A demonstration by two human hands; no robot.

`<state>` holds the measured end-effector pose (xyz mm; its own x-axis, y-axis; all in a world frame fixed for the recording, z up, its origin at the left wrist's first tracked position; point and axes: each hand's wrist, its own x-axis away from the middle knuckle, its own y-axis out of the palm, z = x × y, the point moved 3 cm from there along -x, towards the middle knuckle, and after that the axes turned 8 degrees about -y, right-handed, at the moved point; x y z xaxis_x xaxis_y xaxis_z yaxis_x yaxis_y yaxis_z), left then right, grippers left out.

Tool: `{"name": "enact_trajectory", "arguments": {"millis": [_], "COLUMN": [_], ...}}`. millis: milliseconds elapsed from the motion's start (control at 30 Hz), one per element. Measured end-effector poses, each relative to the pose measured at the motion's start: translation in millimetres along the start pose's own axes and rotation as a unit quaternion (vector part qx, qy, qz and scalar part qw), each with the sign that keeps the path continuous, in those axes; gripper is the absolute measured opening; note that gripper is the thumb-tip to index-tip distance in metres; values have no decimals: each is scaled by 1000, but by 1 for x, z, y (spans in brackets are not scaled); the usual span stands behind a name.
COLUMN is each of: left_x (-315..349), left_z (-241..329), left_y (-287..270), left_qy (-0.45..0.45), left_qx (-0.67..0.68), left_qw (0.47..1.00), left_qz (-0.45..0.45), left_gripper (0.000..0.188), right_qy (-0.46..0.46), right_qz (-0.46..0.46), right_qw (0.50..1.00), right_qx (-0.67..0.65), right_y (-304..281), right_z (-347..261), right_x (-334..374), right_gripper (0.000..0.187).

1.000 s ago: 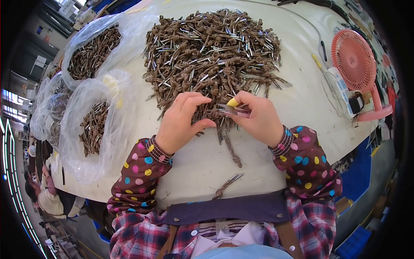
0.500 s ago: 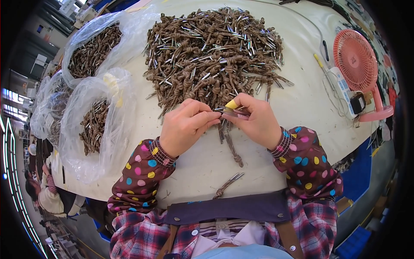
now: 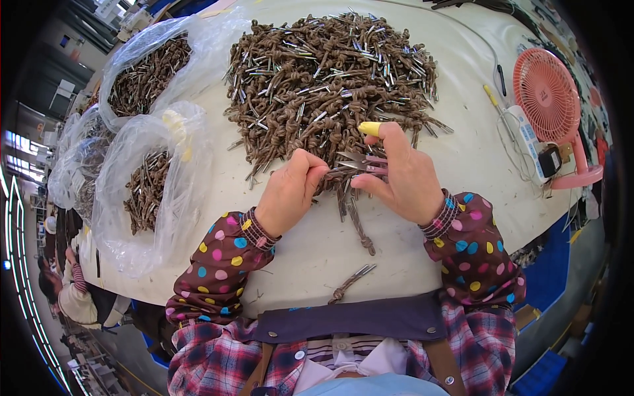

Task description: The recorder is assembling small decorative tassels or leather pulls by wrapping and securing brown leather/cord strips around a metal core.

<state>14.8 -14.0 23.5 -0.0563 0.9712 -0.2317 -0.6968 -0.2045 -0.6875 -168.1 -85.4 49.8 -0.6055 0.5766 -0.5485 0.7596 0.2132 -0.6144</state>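
A broad heap of knotted brown cords with shiny metal tips lies on the pale table in front of me. At the heap's near edge, my left hand is closed in a pinch; its fingertips hide what they hold, and brown cord lies right beside them. Facing it, my right hand holds small thread snips with pink handles, their two blades spread and pointing toward my left fingertips. A yellow cover wraps the tip of my right index finger. One loose cord lies near my apron.
Clear plastic bags of similar cords stand at the left. On the right are a pink fan, a white power strip, a yellow-handled tool and a black pen. Another person is at the far left.
My right hand has drawn slightly right and away from the left; its index finger has lifted, and the snips' blades now show spread apart. My left hand keeps its pinch.
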Motion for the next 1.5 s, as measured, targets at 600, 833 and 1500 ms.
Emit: {"name": "enact_trajectory", "arguments": {"millis": [600,833,1500], "left_x": [0,1,5], "left_z": [4,2,0], "left_y": [6,8,11], "left_qy": [24,25,18], "left_qx": [16,15,22], "left_qw": [999,999,999], "left_qz": [17,14,44], "left_gripper": [13,13,9], "right_qy": [-130,-140,-90], "right_qz": [-50,-64,-78], "right_qw": [974,972,987], "right_qx": [176,179,109], "right_y": [13,15,15], "right_z": [-6,-7,-1], "right_x": [5,4,3], "right_gripper": [26,25,27]}}
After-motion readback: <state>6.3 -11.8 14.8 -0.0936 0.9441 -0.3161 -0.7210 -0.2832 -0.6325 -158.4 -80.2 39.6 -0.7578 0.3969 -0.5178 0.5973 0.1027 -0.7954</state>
